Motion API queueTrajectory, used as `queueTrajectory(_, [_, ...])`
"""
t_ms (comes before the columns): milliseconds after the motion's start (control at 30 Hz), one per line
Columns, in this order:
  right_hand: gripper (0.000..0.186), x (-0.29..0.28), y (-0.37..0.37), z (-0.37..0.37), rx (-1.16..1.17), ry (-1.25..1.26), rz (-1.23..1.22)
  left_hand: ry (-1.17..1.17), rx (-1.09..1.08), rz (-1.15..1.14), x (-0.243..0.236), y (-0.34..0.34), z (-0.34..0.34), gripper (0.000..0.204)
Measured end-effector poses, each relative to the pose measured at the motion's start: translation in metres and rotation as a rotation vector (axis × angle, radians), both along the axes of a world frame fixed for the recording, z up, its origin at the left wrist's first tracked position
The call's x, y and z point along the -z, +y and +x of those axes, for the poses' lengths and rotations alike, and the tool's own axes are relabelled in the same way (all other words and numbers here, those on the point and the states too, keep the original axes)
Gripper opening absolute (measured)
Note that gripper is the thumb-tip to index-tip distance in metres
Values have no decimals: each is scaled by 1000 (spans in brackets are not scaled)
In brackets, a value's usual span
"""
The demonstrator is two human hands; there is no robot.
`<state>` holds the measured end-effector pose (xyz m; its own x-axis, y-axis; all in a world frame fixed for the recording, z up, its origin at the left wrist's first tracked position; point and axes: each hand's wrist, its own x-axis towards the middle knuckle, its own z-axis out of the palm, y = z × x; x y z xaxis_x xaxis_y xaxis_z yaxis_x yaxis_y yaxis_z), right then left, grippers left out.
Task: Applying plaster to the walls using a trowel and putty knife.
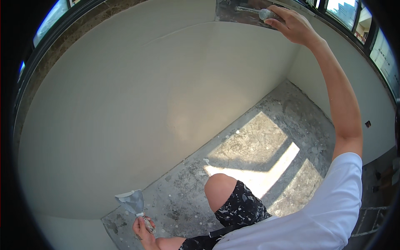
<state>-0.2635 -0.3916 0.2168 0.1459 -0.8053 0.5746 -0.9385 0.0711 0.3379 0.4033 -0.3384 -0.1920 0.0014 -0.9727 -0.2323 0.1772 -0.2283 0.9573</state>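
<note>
My right arm reaches up and ahead. At its end my right hand (295, 27) is closed round the grip of a plastering trowel (229, 16), whose wide rectangular metal blade lies against the upper part of the pale wall (125, 104). A thin raised line curves across the wall to the left of the blade. Down at the lower left, my left hand (143, 234) is wrapped round the handle of a putty knife (132, 202). Its flared blade points up and carries whitish paste along the edge. Part of the left hand's grip is hidden behind the handle.
A stone sill (46, 68) and dark window frames run along the top of the walls. The grey concrete floor (179, 200) is spattered, with sunlit patches. A small dark hole (368, 124) marks the right wall. A ladder-like frame (368, 221) stands at the lower right.
</note>
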Motion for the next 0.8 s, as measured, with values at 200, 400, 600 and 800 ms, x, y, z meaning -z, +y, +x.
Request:
queueTrajectory(200, [50,2,14,-119,-49,-82,-150,74,107,-21,-3,-13,-26,25])
queueTrajectory(400, [26,111,41,-58,-110,-1081,-155,186,437,-28,-46,-33,-97,24])
queueTrajectory(600, [18,231,30,85,-605,-1875,569,317,830,22,-75,-72,-214,28])
queueTrajectory(800, [23,276,35,75,-592,-1323,661,621,911,39,-61,-74,-225,38])
